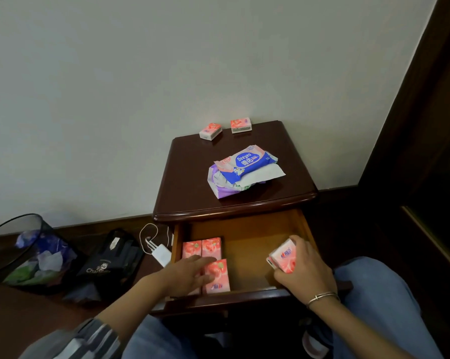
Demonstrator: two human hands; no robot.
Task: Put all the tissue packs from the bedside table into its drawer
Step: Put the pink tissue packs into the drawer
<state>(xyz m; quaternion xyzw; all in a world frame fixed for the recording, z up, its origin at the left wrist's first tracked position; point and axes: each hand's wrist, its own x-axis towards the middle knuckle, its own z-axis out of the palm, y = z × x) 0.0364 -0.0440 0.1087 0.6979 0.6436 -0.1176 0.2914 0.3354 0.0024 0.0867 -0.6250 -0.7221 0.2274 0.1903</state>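
Observation:
The dark wooden bedside table (192, 177) has its drawer (252, 244) pulled out. Two pink tissue packs (210, 130) (241, 125) lie at the back edge of the tabletop. Several pink packs lie flat in the drawer's left part: two side by side (202, 246) and one in front (217, 277). My left hand (187, 275) rests flat with fingers on that front pack. My right hand (303, 268) holds another pink tissue pack (283, 257) over the drawer's right side.
A blue wet-wipe pouch (247, 161) lies on purple and white packets mid-tabletop. On the floor to the left stand a mesh waste bin (24, 252), a black bag (110, 257) and a white charger with cable (160, 253). A dark wooden frame (426, 125) rises at right.

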